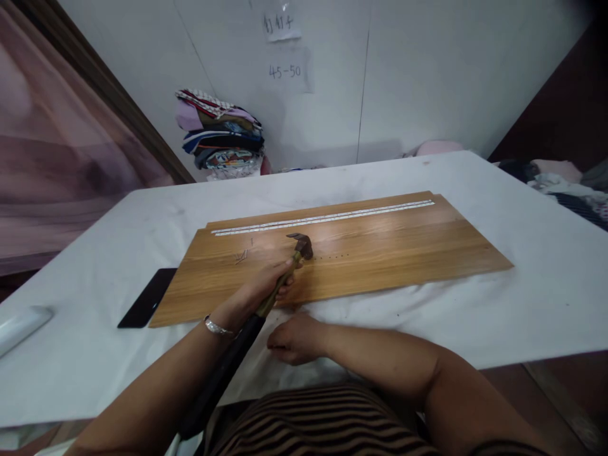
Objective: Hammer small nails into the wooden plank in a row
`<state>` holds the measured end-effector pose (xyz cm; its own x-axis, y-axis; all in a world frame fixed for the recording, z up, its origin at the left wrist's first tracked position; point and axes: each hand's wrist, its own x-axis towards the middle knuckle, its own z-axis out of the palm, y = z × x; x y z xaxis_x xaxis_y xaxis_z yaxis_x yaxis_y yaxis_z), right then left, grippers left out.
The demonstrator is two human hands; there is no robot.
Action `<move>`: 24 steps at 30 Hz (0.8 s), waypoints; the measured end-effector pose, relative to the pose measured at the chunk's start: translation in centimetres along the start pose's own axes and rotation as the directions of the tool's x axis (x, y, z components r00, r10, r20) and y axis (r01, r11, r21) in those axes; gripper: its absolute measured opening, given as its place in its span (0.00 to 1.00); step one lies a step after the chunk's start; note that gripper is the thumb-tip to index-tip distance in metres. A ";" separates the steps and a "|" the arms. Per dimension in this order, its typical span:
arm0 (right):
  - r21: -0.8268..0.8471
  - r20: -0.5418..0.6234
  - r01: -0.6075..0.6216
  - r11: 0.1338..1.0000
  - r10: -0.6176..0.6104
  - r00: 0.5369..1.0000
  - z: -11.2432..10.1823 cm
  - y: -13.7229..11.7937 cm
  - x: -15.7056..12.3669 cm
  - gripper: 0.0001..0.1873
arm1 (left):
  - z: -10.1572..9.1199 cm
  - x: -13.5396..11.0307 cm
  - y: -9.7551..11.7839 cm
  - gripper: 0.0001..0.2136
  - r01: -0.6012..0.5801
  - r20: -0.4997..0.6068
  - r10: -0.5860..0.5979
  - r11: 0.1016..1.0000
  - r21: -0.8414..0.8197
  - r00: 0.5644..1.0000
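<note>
My left hand (270,278), with a silver bracelet at its wrist, is closed around the upper handle of a claw hammer (303,246). The hammer's dark head is over the wooden board (403,244), and its long black grip runs back along my forearm toward my body. Several loose nails (242,257) lie on the board to the left of the hammer head. Just right of the head runs a line of small dark dots, perhaps nail heads. In front of the board's near edge, my right hand (297,339) is curled closed; whatever is inside its fingers is hidden.
Two white marked strips (323,218) run along the board's far side. A black flat tablet-like object (148,297) lies by its left end. A white rounded object (23,326) is at the table's left. Folded clothes (221,136) are stacked behind the white-covered table (536,304).
</note>
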<state>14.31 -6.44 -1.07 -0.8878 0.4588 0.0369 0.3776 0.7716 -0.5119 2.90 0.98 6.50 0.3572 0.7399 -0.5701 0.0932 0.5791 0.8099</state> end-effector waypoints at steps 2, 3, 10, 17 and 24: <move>-0.032 0.020 0.000 0.999 0.000 1.000 -0.2 -0.1 0.0 0.12 | 0.0 0.0 -0.1 0.18 0.004 0.005 -0.004 1.000 0.004 1.000; -0.042 0.024 -0.001 0.999 0.002 1.000 -0.3 -0.1 0.0 0.12 | -0.1 0.0 -0.1 0.18 0.002 0.009 -0.002 1.000 0.002 1.000; -0.033 0.033 -0.004 0.999 0.005 0.999 -0.3 -0.2 0.0 0.12 | -0.4 0.4 -0.5 0.18 -0.003 0.011 0.003 1.000 -0.011 1.000; -0.034 0.020 -0.005 0.999 0.006 1.000 -0.2 -0.1 -0.1 0.12 | -0.3 0.1 -0.2 0.19 -0.005 0.016 0.005 1.000 -0.018 1.000; -0.053 0.042 -0.006 0.999 0.009 0.999 -0.4 -0.2 -0.1 0.12 | -0.1 -0.2 0.0 0.19 0.006 -0.008 -0.006 1.000 0.002 1.000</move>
<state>14.43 -6.44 -0.67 -0.8946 0.4468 -0.0033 0.3966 0.7908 -0.4662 2.76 0.85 6.57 0.3488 0.7389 -0.5765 0.0971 0.5833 0.8064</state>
